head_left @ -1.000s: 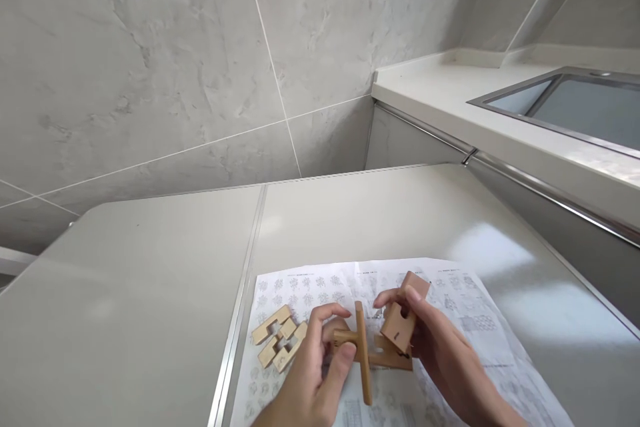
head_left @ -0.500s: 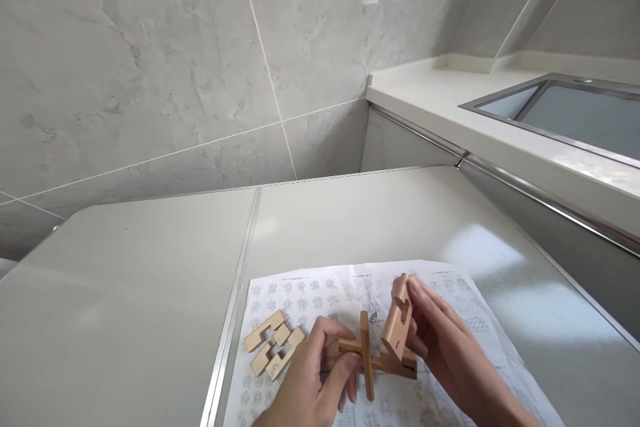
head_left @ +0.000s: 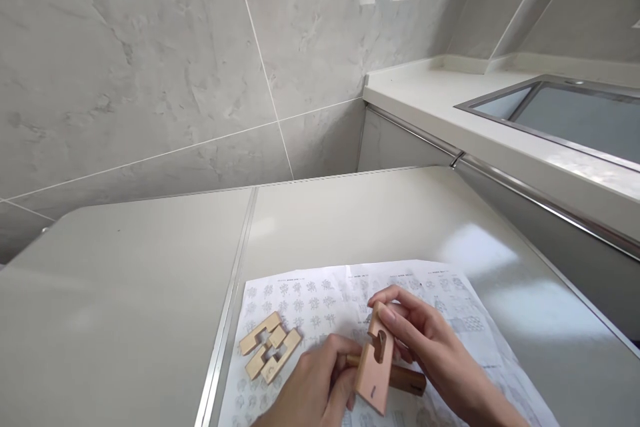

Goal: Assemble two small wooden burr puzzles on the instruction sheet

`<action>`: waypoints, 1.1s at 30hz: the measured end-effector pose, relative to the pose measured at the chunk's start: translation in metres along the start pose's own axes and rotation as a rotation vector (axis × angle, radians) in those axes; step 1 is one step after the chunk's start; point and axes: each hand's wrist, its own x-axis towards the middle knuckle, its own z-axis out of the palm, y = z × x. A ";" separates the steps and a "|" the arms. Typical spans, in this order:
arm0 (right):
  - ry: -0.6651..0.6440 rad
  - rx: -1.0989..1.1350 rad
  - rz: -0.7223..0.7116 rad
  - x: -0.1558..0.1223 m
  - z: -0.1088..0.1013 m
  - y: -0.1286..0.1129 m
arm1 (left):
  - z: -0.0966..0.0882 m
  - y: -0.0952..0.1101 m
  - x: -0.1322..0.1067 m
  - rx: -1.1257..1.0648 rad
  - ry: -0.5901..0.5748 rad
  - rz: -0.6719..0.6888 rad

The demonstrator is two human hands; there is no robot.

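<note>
My left hand (head_left: 313,390) pinches the left end of a wooden cross-shaped assembly (head_left: 400,377) low in the head view. My right hand (head_left: 430,347) grips a flat notched wooden piece (head_left: 374,370), held upright and tilted against that assembly. Two or three loose notched wooden pieces (head_left: 270,345) lie side by side just left of my left hand. Everything rests on a printed instruction sheet (head_left: 320,297) covered in small diagrams.
The sheet lies on a pale grey tabletop (head_left: 125,280) with a metal seam (head_left: 235,280) running front to back. Marble-look wall tiles rise behind. At the right stands a higher white counter (head_left: 450,107) with a steel sink (head_left: 575,113).
My right hand has brought the notched piece down and leftward over the assembly, now covering its upright bar. The camera has shifted slightly right.
</note>
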 end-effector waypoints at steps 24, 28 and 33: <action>-0.257 -0.147 0.048 0.004 -0.020 -0.009 | -0.004 0.013 -0.002 0.167 -0.028 0.021; -0.296 -0.243 0.048 0.007 -0.022 -0.004 | -0.005 0.008 0.000 0.167 -0.023 0.087; -0.333 -0.253 0.125 0.010 -0.027 0.000 | -0.002 0.001 -0.001 0.125 -0.026 0.095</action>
